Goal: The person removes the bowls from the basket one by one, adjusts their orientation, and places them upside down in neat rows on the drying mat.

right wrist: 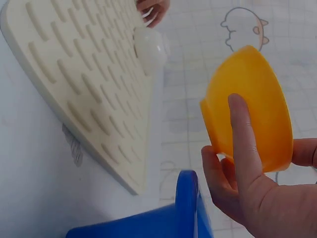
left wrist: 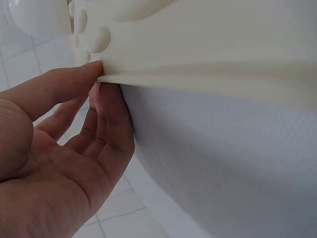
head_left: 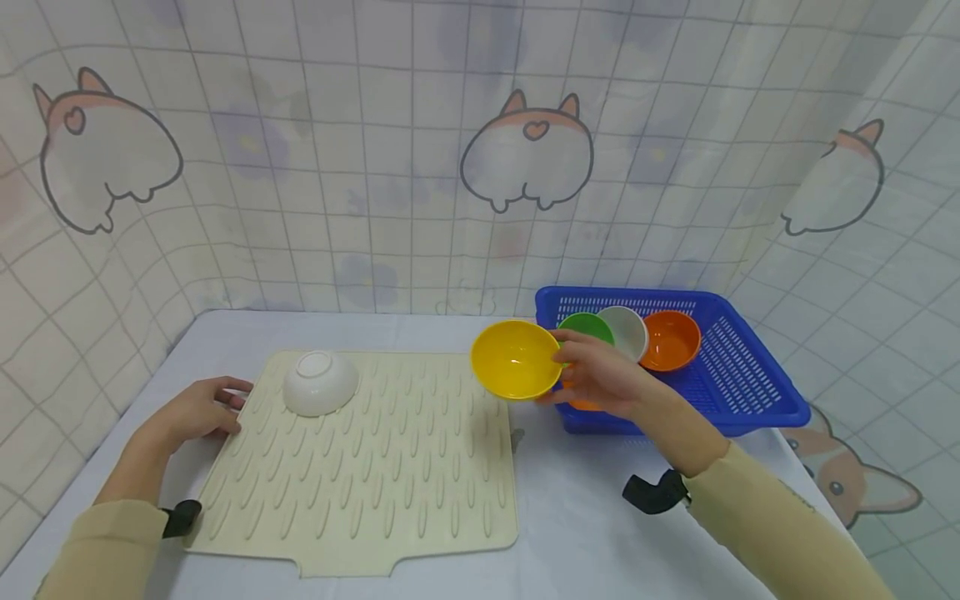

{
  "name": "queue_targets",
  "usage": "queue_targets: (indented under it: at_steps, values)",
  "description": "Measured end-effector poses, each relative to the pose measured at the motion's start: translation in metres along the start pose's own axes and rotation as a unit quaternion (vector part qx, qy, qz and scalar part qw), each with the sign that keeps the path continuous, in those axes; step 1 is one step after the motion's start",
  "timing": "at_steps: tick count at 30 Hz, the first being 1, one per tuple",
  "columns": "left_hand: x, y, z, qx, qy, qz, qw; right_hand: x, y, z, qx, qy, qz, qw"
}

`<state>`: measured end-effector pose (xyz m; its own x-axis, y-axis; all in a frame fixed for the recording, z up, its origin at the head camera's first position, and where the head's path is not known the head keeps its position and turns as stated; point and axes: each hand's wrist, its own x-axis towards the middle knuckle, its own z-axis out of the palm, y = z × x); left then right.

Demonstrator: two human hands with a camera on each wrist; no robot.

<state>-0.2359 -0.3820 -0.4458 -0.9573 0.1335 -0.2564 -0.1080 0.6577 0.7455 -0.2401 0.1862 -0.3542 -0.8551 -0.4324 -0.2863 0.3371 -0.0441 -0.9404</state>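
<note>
Our right hand (head_left: 606, 373) grips the yellow bowl (head_left: 516, 360); our left hand (head_left: 197, 408) pinches the mat (head_left: 375, 467) by its left edge, likely steadying it.

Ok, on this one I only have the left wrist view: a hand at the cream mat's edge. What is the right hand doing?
Observer: The right hand is holding a yellow bowl in the air.
Operator: I catch just part of the white bowl in my top left corner. Which way up is it?
Observer: Upside down on the mat, its foot ring facing up, as the head view shows.
Operator: Any other bowls outside my view?
Observer: Yes, the blue basket holds several, among them a green bowl, a second white bowl and an orange bowl.
</note>
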Motion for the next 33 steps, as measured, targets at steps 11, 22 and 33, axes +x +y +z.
queue_targets:
  at_steps: [11, 22, 33]
  values:
    - [-0.001, 0.002, 0.002, 0.007, 0.008, -0.008, 0.9999, 0.005, 0.006, 0.018, -0.042, -0.016, 0.003, 0.999]
    - [-0.001, 0.003, 0.002, 0.013, 0.013, -0.017, 0.9997, 0.009, 0.008, 0.031, -0.04, -0.031, 0.019, 0.9985]
    - [-0.001, 0.004, 0.002, 0.01, 0.01, -0.005, 0.9999, 0.012, 0.024, 0.045, -0.046, -0.028, 0.044, 0.9975]
